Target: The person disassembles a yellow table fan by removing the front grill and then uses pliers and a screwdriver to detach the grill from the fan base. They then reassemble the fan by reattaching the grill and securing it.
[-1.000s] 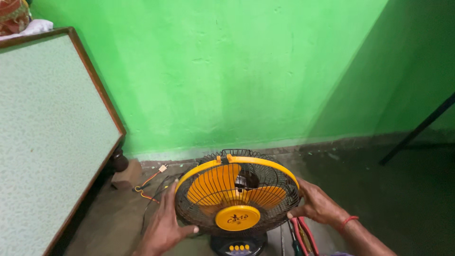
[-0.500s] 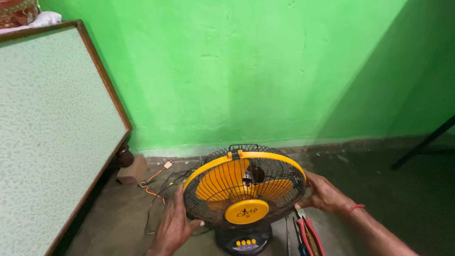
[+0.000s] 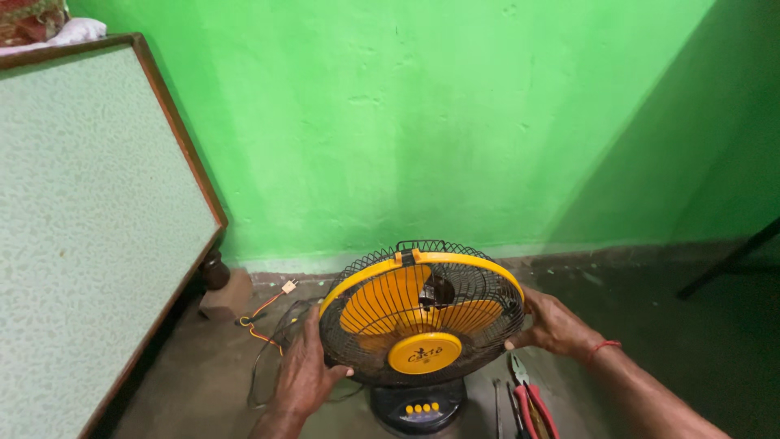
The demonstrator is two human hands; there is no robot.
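Note:
A small table fan [image 3: 422,317] stands on the floor, with a black wire cage, yellow rim, yellow blades and a yellow round centre cap. Its dark base [image 3: 418,406] carries several yellow buttons. My left hand [image 3: 305,370] grips the cage's left edge, thumb on the front grille. My right hand [image 3: 556,325], a red thread on its wrist, holds the cage's right edge. The fan is tilted back slightly, facing me.
A wood-framed table with a pale speckled top [image 3: 81,228] fills the left. Loose orange and black wires [image 3: 264,321] lie on the floor by the fan. Red-handled pliers [image 3: 528,402] lie right of the base. Behind stands a green wall [image 3: 422,122]; a dark rod [image 3: 731,260] leans at right.
The view has shifted so the fan sits slightly further right and higher in the frame. Both hands keep their grip on the cage's sides.

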